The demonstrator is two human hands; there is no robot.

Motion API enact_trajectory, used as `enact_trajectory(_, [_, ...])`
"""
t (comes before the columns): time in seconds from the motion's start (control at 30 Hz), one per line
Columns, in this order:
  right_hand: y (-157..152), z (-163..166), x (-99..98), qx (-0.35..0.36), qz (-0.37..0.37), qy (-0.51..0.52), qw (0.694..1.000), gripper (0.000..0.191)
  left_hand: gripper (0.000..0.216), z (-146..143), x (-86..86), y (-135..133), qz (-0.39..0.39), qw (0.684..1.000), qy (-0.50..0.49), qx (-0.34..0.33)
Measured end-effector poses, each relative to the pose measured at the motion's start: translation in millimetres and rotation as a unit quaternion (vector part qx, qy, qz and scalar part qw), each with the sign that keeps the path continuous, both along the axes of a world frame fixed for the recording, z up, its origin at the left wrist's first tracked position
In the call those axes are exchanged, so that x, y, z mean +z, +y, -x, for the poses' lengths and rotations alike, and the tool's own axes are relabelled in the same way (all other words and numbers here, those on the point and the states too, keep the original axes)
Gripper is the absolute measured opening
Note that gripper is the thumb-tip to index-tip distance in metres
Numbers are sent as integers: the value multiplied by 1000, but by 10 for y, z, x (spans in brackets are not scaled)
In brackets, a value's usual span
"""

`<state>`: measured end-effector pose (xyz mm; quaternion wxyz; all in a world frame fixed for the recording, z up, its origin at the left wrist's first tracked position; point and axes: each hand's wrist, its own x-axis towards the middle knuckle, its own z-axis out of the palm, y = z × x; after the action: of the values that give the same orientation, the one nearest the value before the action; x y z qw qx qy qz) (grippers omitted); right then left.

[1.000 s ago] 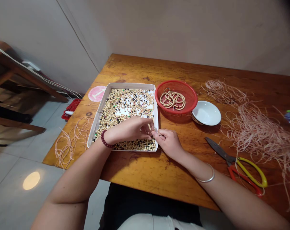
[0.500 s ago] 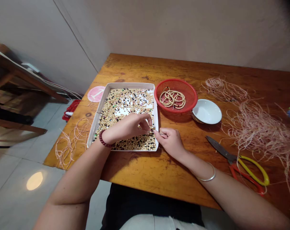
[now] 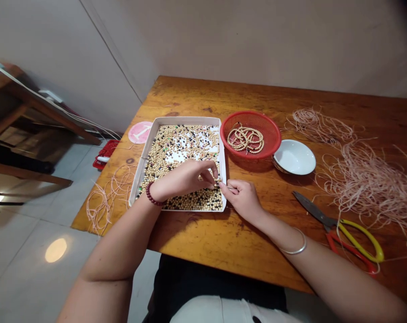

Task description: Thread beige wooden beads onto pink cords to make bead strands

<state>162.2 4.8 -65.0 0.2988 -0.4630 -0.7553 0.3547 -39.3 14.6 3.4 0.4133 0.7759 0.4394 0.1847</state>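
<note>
Curling above the beads point(image 3: 156, 168), the fingers point(image 3: 214, 168) of the left hand point(image 3: 183, 181) are brought close to the thumb, with only a small gap framed between them; whether a bead is pinched at the tips cannot be told. Just beside those tips, a thin shiny piece point(image 3: 233, 188) is gripped between the thumb and bent fingers of the right hand point(image 3: 245, 199), which is held at the right rim of the white tray point(image 3: 223, 163). Beads are spread beneath and around the left hand, more thinly toward the middle, where the white bottom is exposed. Just beyond the right rim, a red basket point(image 3: 273, 139) is set on the bench point(image 3: 196, 233), with strung beads point(image 3: 245, 139) coiled inside. Beside it a white bowl point(image 3: 295, 157) is placed. Farther right, pale pink cord point(image 3: 371, 179) is heaped, and scissors point(image 3: 334, 224) are laid near the right forearm.
</note>
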Motion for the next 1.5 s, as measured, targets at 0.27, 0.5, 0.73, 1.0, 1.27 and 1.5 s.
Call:
enact_trajectory(0.27, [-6, 12, -20, 17, 2, -1, 1000, 46, 12, -4, 59, -19, 7, 1000, 23, -9])
enact_trajectory(0.5, [-13, 12, -10, 31, 9, -6, 999, 45, 7, -12, 76, -36, 3, 999, 26, -18])
enact_trajectory(0.73, [-24, 1, 45, 52, 24, 9, 998, 42, 16, -53, 43, -51, -23, 998, 58, 2])
enact_trajectory(1.0, [-25, -23, 50, 52, 35, 30, 998, 41, 16, -47, 90, -48, -9, 998, 37, -55])
enact_trajectory(1.27, [-63, -18, 87, 26, 93, 64, 993, 42, 22, 27, 216, -35, 40, 994, -38, -94])
enact_trajectory(1.5, [-44, -28, 138, 63, 125, 91, 986, 37, 24, 27, 206, -12, 37, 999, 15, -34])
